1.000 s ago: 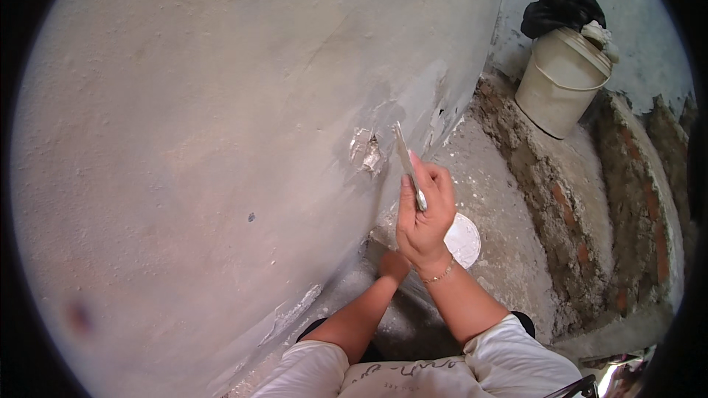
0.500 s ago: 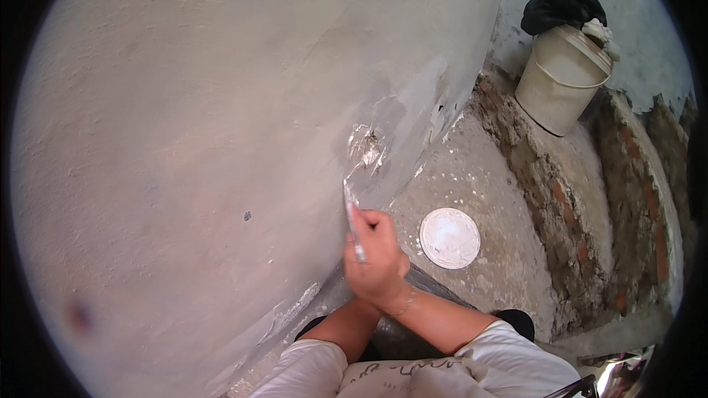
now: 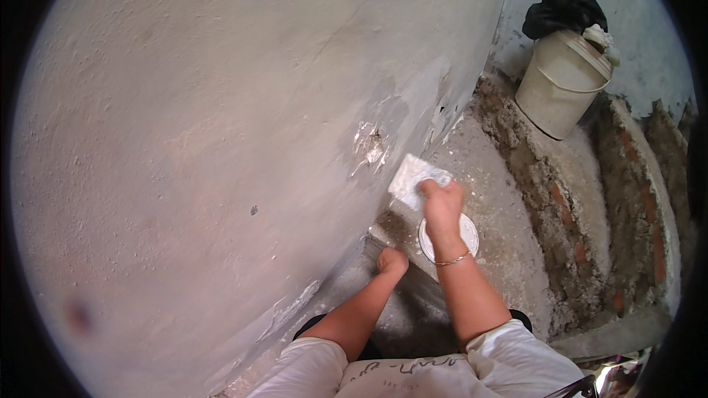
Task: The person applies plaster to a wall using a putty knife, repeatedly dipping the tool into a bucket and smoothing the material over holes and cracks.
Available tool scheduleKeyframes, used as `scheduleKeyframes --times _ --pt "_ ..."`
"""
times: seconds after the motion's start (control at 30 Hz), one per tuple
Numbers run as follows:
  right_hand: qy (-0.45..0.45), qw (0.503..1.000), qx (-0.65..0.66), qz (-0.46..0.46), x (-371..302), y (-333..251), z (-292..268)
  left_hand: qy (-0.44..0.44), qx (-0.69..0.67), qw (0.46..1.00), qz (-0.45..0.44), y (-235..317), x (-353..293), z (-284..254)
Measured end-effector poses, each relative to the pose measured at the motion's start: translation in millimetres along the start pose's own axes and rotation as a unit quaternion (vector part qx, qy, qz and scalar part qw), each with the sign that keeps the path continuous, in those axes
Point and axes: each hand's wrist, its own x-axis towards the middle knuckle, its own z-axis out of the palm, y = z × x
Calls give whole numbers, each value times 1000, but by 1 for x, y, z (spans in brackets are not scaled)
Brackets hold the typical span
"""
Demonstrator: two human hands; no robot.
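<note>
My right hand (image 3: 444,210), with a bracelet at the wrist, grips a flat, squarish scraper (image 3: 413,180) smeared with white. It is just off the wall and above a round white lid (image 3: 469,233), which the hand partly covers. My left hand (image 3: 393,259) is closed in a loose fist low by the foot of the wall, with nothing showing in it. Up and left of the scraper, the grey wall (image 3: 184,140) has a rough patch (image 3: 369,144) with white filler and a damp-looking grey area around it.
Rough steps (image 3: 575,228) with exposed brick run down the right side. A lidded cream bucket (image 3: 558,85) stands on them, topped by a black plastic bag (image 3: 565,13). Flaking plaster (image 3: 291,308) lines the wall's lower edge. White crumbs dot the concrete around the lid.
My right hand has drawn the scraper away from the wall, to the right over the lid, and its broad face now shows. My left hand has come into sight, apart from the right.
</note>
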Motion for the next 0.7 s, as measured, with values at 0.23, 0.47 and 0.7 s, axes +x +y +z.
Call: scheduleKeyframes --times 0.23,0.47,0.7 --pt "-57 997 53 -7 -34 -50 48 4 55 992 118 -51 59 52" --pt "-109 980 162 -31 -51 -95 44 75 -54 971 221 -67 63 56" --pt "-99 963 241 -67 -29 -117 18 -57 93 992 57 -4 15 6"
